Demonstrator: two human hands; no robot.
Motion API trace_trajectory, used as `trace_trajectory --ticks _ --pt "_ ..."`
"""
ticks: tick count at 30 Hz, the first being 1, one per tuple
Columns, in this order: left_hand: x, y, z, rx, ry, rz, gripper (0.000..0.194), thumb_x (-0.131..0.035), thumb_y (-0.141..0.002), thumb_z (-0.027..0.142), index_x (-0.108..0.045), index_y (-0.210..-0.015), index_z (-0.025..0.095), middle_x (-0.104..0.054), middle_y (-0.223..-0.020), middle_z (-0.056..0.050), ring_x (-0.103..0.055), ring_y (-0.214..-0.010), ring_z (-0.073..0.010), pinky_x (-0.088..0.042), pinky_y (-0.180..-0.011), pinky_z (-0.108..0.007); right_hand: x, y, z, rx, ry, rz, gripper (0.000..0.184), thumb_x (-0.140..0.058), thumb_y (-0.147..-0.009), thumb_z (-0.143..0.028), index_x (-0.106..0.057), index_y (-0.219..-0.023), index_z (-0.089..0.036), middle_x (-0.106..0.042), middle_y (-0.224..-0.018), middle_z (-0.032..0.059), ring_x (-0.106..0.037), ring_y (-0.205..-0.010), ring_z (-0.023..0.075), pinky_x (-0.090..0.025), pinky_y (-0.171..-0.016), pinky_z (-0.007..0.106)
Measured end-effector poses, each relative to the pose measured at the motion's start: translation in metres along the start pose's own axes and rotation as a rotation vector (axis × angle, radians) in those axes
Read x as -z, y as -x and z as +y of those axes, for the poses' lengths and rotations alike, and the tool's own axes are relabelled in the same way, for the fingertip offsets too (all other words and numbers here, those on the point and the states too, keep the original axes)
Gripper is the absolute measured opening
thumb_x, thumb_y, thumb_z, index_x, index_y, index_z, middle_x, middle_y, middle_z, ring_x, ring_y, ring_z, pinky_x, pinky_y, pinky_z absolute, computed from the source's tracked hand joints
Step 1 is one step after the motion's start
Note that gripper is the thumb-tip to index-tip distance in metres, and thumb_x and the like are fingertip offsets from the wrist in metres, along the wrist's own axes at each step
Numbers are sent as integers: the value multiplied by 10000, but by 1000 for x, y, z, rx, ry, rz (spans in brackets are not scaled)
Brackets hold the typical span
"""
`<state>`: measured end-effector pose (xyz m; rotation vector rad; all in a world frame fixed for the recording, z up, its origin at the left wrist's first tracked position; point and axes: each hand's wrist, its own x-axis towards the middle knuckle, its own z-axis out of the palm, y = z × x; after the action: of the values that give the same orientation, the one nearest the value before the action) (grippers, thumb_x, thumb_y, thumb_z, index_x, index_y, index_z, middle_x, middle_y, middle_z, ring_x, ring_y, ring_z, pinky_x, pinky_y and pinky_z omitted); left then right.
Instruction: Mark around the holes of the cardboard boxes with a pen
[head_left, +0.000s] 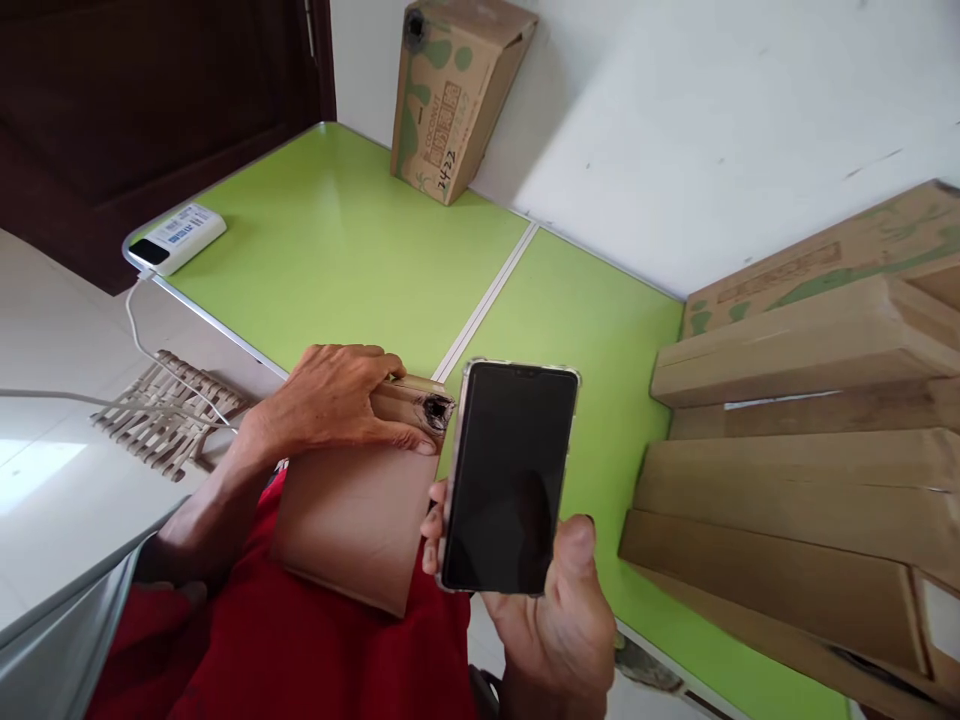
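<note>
My right hand holds up a smartphone in a clear case, with its dark screen facing me. The thumb lies along one side of the phone and the fingertips show at the other. My left hand is closed on the upper edge of a brown cardboard box, which rests against my red clothing at the front edge of the table. Near my left thumb, a ragged hole with dark, scorched-looking edges marks the box's corner. The phone is just right of this corner.
A printed cardboard box with a similar dark hole stands at the back of the green table, against the wall. Several cardboard boxes fill the right side. A white device with a cable lies at the far left, above a woven stool.
</note>
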<state>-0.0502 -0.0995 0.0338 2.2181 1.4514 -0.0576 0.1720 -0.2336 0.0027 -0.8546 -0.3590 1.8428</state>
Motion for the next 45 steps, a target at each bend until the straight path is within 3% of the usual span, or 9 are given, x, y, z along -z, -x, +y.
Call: trace_trajectory --ticks 2,4,6,9,15,21,29,37,45 --pt "0 0 0 1 -13 15 600 -670 -935 749 -763 -1226 232 -815 -1271 -125 -751 -1177 -406 -504 -953 -473 -7 2 6 -43 -28 -21 757 -600 -965 -904 -874 -1225 -247 -854 -1205 176 -829 -962 315 -688 -786 432" --pt "0 0 0 7 -12 25 458 -654 -968 606 -766 -1197 226 -822 -1186 -124 -767 -1122 -390 -510 -932 -462 -14 4 9 -60 -33 -89 803 -529 -986 -920 -872 -1250 -244 -855 -1201 175 -829 -961 322 -681 -809 445" --pt "0 0 0 11 -5 23 342 -630 -969 487 -769 -1152 233 -825 -1123 -108 -778 -1068 -369 -512 -906 -445 -20 4 10 -95 -41 -129 786 -523 -1010 -892 -869 -1268 -235 -856 -1201 165 -829 -959 328 -679 -830 455" --pt "1 -1 1 -8 6 27 302 -606 -947 402 -770 -1145 243 -833 -1167 -83 -779 -1075 -352 -511 -905 -431 -31 3 12 -143 -86 -48 692 -561 -1043 -806 -876 -1241 -223 -866 -1153 140 -828 -927 302 -671 -822 415" --pt "-2 -2 1 -19 15 30 447 -622 -973 538 -777 -1249 222 -825 -1254 -100 -772 -1126 -373 -518 -927 -457 -31 8 22 -185 -131 127 662 -608 -1037 -768 -881 -1198 -187 -864 -1142 165 -827 -932 302 -662 -841 411" --pt "-5 -3 -1 -9 4 22 637 -694 -922 743 -767 -1260 208 -821 -1264 -119 -760 -1172 -404 -515 -952 -481 -10 12 21 -108 -169 42 638 -590 -1052 -765 -885 -1226 -227 -865 -1196 152 -852 -1000 296 -689 -868 402" --pt "-2 -4 2 9 -9 3 517 -674 -950 597 -764 -1291 219 -814 -1284 -91 -757 -1173 -375 -496 -928 -468 -19 9 21 -166 -202 36 613 -687 -1025 -737 -871 -1267 -205 -858 -1227 162 -848 -1037 306 -679 -927 411" --pt "-1 -3 3 16 -34 13 471 -661 -942 593 -755 -1200 211 -812 -1236 -103 -755 -1126 -368 -478 -898 -450 -29 7 15 -154 -167 104 623 -720 -983 -774 -879 -1222 -221 -865 -1196 143 -841 -1011 331 -677 -887 450" --pt "-1 -3 3 14 -26 25 507 -673 -944 689 -740 -1090 208 -809 -1161 -95 -748 -1046 -342 -442 -839 -425 -18 0 21 -119 -209 -28 605 -619 -1076 -717 -847 -1313 -209 -850 -1266 151 -843 -1071 317 -686 -917 440"
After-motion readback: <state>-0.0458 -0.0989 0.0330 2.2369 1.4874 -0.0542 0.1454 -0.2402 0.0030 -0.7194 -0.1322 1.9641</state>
